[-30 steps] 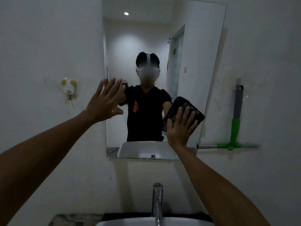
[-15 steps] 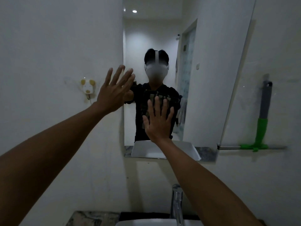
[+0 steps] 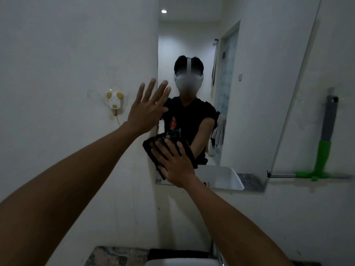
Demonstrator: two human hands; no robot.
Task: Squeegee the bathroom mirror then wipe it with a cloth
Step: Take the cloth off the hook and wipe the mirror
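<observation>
The wall mirror [image 3: 259, 89] fills the upper middle of the head view. My right hand [image 3: 173, 163] lies flat on a dark cloth [image 3: 153, 148], pressing it against the mirror's lower left corner. My left hand [image 3: 147, 108] is open with fingers spread, resting at the mirror's left edge, half on the wall. A squeegee [image 3: 324, 144] with a grey and green handle hangs blade-down on the wall to the right of the mirror, untouched.
A small animal-shaped hook [image 3: 114, 100] sticks to the wall left of the mirror. Below are the white basin [image 3: 178, 263], a tap [image 3: 221, 256] and a marbled counter [image 3: 115, 256]. The mirror reflects a person and a doorway.
My right hand slid the cloth leftward across the mirror's lower part, from the right side to the lower left corner. The left hand stayed at the left edge. The view shifted.
</observation>
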